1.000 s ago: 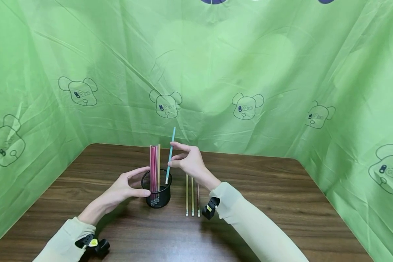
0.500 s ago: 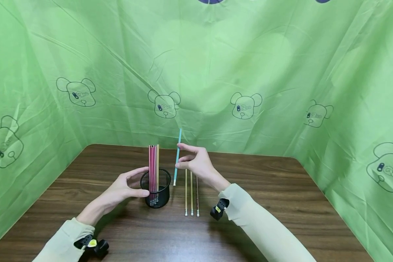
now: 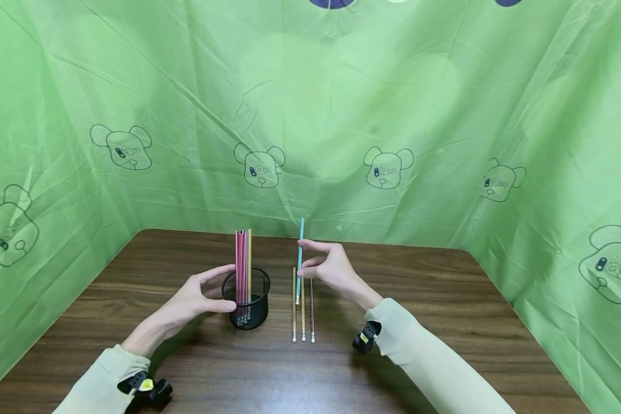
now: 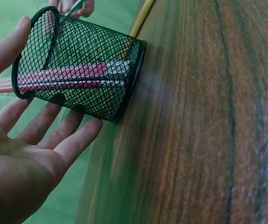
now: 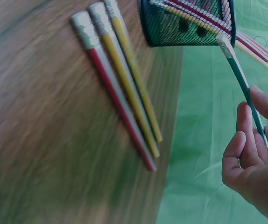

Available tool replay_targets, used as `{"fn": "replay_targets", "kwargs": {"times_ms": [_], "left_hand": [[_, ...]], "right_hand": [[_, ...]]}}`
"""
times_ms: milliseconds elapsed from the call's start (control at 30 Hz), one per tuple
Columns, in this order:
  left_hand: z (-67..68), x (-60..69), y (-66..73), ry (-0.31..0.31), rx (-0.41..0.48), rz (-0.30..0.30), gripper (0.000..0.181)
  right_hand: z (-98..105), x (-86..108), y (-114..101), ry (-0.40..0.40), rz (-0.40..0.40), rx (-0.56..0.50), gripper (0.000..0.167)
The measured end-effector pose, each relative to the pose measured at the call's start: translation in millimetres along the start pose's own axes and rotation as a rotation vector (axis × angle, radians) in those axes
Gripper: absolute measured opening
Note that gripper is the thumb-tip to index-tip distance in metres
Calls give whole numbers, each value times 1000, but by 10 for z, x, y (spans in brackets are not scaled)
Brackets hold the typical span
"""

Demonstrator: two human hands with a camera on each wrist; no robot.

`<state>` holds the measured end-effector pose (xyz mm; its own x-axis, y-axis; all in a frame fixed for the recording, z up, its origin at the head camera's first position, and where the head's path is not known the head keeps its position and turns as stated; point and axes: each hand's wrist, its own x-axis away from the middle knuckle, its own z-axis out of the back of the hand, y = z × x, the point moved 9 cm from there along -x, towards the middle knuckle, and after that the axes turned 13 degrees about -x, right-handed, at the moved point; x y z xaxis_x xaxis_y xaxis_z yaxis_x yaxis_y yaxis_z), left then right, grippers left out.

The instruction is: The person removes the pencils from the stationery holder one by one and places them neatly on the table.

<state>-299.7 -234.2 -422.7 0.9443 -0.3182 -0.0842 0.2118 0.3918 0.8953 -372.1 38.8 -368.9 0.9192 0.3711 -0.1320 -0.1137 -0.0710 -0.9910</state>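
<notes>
A black mesh pencil cup [image 3: 252, 313] stands upright on the table, with several pink, red and yellow pencils [image 3: 243, 259] leaning at its left side, eraser ends down. My left hand [image 3: 194, 296] holds the cup from the left; in the left wrist view its thumb lies near the rim and its fingers lie along the opposite side. Right of the cup, my right hand [image 3: 331, 267] pinches a light blue pencil [image 3: 301, 230] nearly upright, eraser end down. It is over the loose pencils on the table, two yellow pencils [image 3: 294, 316] and one red pencil [image 5: 120, 107].
The brown wooden table [image 3: 212, 374] ends at a back edge before a green cloth [image 3: 321, 115] printed with bear faces, which hangs on the back and both sides. Each wrist carries a small black camera [image 3: 160, 391].
My right hand has carried the blue pencil rightward and slightly down, from over the cup's rim to above the loose pencils. The left hand and the cup have stayed in place.
</notes>
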Motion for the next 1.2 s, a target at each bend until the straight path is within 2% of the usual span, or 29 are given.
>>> {"fn": "replay_targets", "kwargs": {"times_ms": [233, 567, 833, 933, 1200], "left_hand": [[-6, -14, 9, -6, 22, 0, 83], [18, -1, 25, 7, -18, 13, 84], [22, 4, 19, 10, -14, 12, 83], [19, 10, 14, 7, -8, 14, 84], [14, 25, 10, 5, -18, 21, 83]], "right_hand": [[167, 44, 143, -9, -20, 28, 67], [369, 163, 327, 7, -90, 92, 68], [428, 253, 469, -10, -154, 88, 70], [442, 281, 528, -3, -183, 115, 68], [436, 334, 588, 12, -196, 194, 68]]}}
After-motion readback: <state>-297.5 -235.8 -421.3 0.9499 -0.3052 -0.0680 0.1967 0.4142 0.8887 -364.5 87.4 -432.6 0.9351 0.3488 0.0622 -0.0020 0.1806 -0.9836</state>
